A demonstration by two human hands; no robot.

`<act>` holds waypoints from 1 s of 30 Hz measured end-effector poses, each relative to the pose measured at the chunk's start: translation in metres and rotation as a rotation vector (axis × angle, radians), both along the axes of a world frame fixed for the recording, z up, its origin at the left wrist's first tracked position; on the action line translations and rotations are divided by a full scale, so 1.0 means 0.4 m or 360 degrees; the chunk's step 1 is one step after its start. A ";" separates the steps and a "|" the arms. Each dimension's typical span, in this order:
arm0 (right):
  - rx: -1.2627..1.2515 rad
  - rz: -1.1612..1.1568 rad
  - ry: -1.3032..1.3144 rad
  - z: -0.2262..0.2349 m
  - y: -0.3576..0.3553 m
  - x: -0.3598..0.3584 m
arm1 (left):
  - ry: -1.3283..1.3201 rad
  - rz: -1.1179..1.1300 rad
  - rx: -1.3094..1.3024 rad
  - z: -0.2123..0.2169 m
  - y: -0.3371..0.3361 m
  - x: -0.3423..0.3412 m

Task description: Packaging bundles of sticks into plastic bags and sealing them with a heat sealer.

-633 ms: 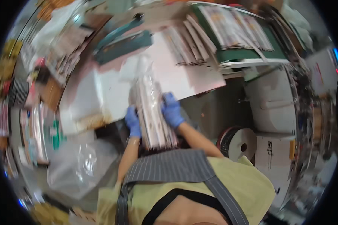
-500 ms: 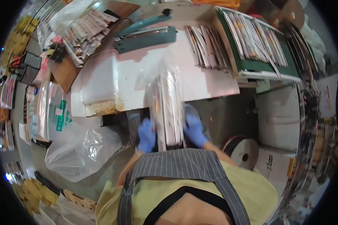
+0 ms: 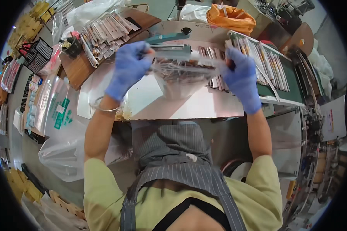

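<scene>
My left hand [image 3: 129, 68], in a blue-purple glove, pinches one upper corner of a clear plastic bag [image 3: 183, 79]. On the opposite side my gloved right hand [image 3: 241, 77] grips the other upper corner, so the bag's top edge is stretched between both hands above the white table [image 3: 150, 106]. Dark and brownish contents show through the film, blurred by motion. Behind the bag stands a teal bag sealer [image 3: 169, 36] with a long lever and a black knob, partly hidden by my left hand and the bag.
Slim packets [image 3: 216, 57] lie behind the bag, and a green-lined tray [image 3: 285, 81] of packets stands at right. On the brown board [image 3: 75, 73] at left lie more packets [image 3: 104, 36]. An orange bag [image 3: 231, 19] sits at the back. A large clear bag [image 3: 65, 158] hangs low at left.
Both hands have risen from beside my lap to above the table and spread apart. The bag, formerly upright near my body with long packets showing, is now held stretched by its upper corners.
</scene>
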State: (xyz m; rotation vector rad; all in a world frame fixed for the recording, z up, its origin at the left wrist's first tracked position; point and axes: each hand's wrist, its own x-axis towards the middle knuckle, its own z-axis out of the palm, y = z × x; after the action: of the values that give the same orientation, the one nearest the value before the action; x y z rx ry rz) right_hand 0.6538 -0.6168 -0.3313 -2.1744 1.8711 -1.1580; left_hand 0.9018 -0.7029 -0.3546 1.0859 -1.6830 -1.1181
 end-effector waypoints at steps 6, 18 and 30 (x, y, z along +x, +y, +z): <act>-0.0496 0.0105 0.0734 -0.039 -0.080 0.108 | 0.0283 -0.0241 -0.0234 0.008 -0.085 -0.078; -0.0289 -0.0725 -0.0236 -0.405 -0.659 -0.136 | 0.0899 -0.0199 0.0827 -0.483 -0.205 -0.395; 0.0071 -0.0009 -0.1411 -0.536 -0.760 -0.096 | 0.0654 0.0098 0.1093 -0.582 -0.375 -0.045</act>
State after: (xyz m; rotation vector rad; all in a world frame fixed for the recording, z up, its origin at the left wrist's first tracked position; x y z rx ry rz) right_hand 0.6154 -0.9207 -0.5459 -1.2558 1.4520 -1.6665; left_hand 0.8839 -0.8528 -0.5875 1.1886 -0.9490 -1.8029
